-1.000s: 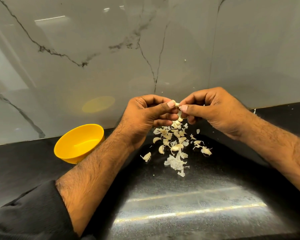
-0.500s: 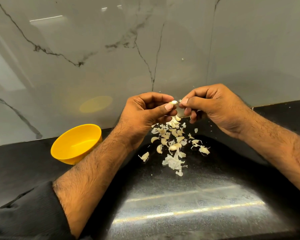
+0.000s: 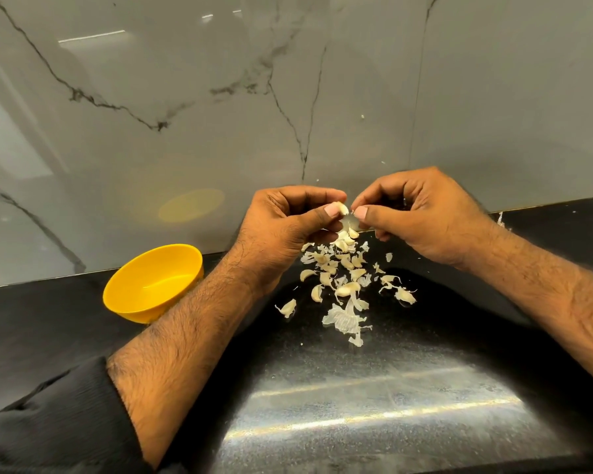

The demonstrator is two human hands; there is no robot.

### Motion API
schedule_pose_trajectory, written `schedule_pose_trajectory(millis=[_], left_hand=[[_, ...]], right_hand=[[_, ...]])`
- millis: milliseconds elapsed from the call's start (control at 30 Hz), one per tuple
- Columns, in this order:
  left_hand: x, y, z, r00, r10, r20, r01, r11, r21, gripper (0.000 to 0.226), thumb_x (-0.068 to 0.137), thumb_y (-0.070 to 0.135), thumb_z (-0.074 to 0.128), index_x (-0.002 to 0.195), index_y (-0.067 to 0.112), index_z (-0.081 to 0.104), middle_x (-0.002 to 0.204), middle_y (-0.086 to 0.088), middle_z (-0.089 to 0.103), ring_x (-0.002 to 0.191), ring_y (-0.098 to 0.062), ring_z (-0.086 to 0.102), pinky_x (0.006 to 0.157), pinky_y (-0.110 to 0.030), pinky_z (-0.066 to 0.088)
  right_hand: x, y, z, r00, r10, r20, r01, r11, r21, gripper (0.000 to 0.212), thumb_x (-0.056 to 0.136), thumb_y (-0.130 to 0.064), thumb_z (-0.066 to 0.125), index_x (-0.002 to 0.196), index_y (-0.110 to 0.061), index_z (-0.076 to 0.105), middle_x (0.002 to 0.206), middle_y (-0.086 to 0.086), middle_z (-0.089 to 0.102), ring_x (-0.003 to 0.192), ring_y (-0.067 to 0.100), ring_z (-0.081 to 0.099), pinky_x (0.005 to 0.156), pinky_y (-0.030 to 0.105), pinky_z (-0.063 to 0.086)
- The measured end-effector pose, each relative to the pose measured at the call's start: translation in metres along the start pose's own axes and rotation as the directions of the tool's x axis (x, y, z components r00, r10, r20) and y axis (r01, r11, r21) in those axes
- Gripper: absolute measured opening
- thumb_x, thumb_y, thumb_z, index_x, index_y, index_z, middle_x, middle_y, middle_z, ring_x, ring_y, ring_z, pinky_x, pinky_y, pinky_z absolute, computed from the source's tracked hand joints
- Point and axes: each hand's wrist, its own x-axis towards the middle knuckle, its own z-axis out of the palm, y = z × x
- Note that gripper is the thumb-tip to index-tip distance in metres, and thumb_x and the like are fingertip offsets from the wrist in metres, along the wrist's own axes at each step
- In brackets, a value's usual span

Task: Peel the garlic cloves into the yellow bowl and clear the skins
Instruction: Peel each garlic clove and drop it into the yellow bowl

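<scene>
1. Left hand (image 3: 285, 227) pinches a garlic clove (image 3: 340, 208) between thumb and fingers, held up above the counter (image 3: 356, 388).
2. Right hand (image 3: 421, 220) pinches a thin flap of skin (image 3: 351, 221) at the clove's right end; fingers curled.
3. Yellow bowl (image 3: 153, 285) sits down-left, just beside the left forearm, so the left hand is nearer for the drop.
4. Pile of skins and cloves (image 3: 343, 278) lies directly under both hands.
5. Clove mostly hidden by fingertips; long axis unclear. Bowl looks empty, its right side cut off by the arm.
</scene>
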Motion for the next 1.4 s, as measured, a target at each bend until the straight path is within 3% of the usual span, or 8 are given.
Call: schedule_pose_trajectory(millis=[467,767,900,1067,1400], left_hand=[[-0.002,0.000,0.003,0.998,0.055,0.040,-0.058,0.995,0.085,0.020,0.092,-0.004,0.075,0.112,-0.003,0.076,0.101,-0.020,0.079,0.091,-0.029,0.078,0.086,-0.039,0.066],[-0.002,0.000,0.005,1.000,-0.016,0.008,0.016,0.999,-0.043,0.019,0.095,-0.005,0.072,0.114,-0.005,0.069,0.098,-0.024,0.078,0.082,-0.029,0.078,0.076,-0.037,0.067],[-0.003,-0.001,0.006,0.999,-0.022,0.032,0.024,0.998,-0.051,0.018,0.096,-0.005,0.070,0.113,-0.007,0.070,0.101,-0.028,0.077,0.085,-0.031,0.078,0.079,-0.037,0.067],[-0.004,-0.001,0.008,1.000,-0.014,0.023,0.015,1.000,-0.028,0.020,0.093,-0.006,0.073,0.113,-0.008,0.071,0.099,-0.027,0.078,0.087,-0.034,0.079,0.079,-0.040,0.068],[-0.005,0.000,0.012,0.999,0.031,-0.032,-0.029,0.999,0.041,0.020,0.093,-0.007,0.072,0.113,-0.004,0.073,0.096,-0.019,0.080,0.085,-0.031,0.080,0.076,-0.037,0.068]], right_hand=[[0.000,-0.001,0.003,0.998,-0.030,0.047,0.032,0.999,-0.041,0.011,0.099,-0.029,0.070,0.093,-0.025,0.079,0.078,-0.005,0.077,0.068,0.011,0.071,0.069,0.025,0.063],[0.000,0.000,0.005,0.999,-0.044,0.009,0.044,0.999,0.018,0.007,0.096,-0.023,0.076,0.093,-0.019,0.080,0.078,0.000,0.076,0.064,0.011,0.069,0.063,0.020,0.059],[0.000,0.000,0.005,0.999,-0.032,-0.015,0.033,0.999,0.034,0.005,0.093,-0.021,0.079,0.092,-0.017,0.080,0.078,0.000,0.076,0.064,0.011,0.069,0.063,0.022,0.060],[0.000,0.000,0.005,0.999,-0.026,-0.030,0.027,0.999,0.032,0.004,0.092,-0.021,0.079,0.092,-0.018,0.081,0.080,0.002,0.077,0.071,0.023,0.073,0.067,0.031,0.064],[-0.001,0.001,0.007,0.999,-0.027,-0.020,0.027,1.000,0.008,0.009,0.096,-0.027,0.075,0.096,-0.020,0.081,0.079,-0.001,0.077,0.066,0.015,0.073,0.068,0.027,0.064]])
